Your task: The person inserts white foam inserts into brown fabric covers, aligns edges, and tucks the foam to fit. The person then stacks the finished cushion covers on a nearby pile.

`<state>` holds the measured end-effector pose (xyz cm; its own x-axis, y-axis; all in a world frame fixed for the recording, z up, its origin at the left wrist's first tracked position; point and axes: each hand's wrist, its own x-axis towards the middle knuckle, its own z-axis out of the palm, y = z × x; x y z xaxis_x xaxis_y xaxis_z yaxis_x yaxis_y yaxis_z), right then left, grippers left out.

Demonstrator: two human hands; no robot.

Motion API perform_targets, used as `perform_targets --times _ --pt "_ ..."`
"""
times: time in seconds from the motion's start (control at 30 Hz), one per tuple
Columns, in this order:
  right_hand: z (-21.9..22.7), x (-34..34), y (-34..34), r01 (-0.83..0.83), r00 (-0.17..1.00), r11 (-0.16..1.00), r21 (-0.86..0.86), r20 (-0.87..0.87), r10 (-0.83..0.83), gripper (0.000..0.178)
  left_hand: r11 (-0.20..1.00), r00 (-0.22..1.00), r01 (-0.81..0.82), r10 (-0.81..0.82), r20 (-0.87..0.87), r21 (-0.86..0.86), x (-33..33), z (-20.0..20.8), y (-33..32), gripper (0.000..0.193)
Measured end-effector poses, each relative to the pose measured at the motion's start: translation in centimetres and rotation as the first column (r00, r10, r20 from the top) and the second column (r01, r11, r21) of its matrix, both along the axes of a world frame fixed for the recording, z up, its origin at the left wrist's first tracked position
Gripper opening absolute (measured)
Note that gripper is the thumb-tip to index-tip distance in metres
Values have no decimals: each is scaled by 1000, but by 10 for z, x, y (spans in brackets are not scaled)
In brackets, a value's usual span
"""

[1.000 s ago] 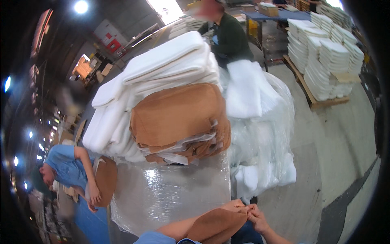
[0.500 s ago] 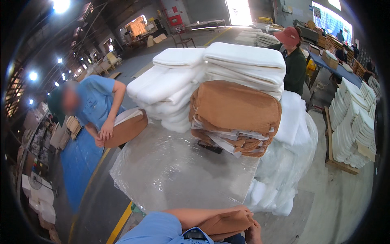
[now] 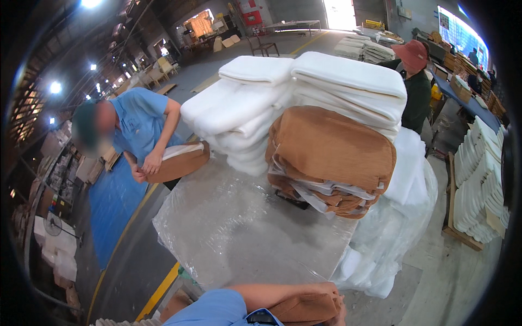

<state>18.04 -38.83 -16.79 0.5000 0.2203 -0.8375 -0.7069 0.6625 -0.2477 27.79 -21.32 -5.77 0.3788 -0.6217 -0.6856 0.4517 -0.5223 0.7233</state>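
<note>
A brown fabric cushion cover (image 3: 307, 308) is held close against my body at the lower edge. My left hand (image 3: 324, 288) is closed on its far right end, with my forearm lying across above the cloth. At the same end, my right hand (image 3: 341, 314) is closed around the fabric, partly cut off by the lower edge. Some fingers are hidden behind the cloth. In front of me is a stack of brown cushion covers (image 3: 334, 141), with white folded padding (image 3: 348, 81) piled behind it on a table wrapped in clear plastic (image 3: 234, 233).
At left, a co-worker in a blue shirt (image 3: 142, 117) handles a brown cover with white filling (image 3: 179, 164). Another person in a red cap (image 3: 411, 54) stands behind the padding. A pallet with white pads (image 3: 478, 179) stands at right; plastic-wrapped padding (image 3: 380, 255) bulges beside the table.
The whole scene has shifted rightward in view as my head turned left. My hands stay at the cover's end, with the right hand now tucked nearer the left. The co-worker's hands moved slightly.
</note>
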Motion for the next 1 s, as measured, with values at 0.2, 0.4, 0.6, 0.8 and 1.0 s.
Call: perform_targets --times 0.2,0.4,0.6,0.8,1.0 --pt "-21 13 0 -29 997 991 -132 -76 19 47 1000 997 -10 8 -71 -28 7 -12 2 39" --pt "-39 28 9 -63 991 976 -206 -132 36 45 999 998 44 -44 39 -2 15 -36 -3 45" --pt "-49 40 21 -99 979 958 -268 -196 47 44 997 949 56 -70 306 54 18 -70 -5 61" --pt "-59 43 29 -116 970 946 -301 -239 43 44 996 949 79 -87 304 39 18 -95 -5 66" --pt "-67 41 35 -105 972 947 -304 -235 32 45 981 941 86 -136 309 171 21 -88 -12 61"
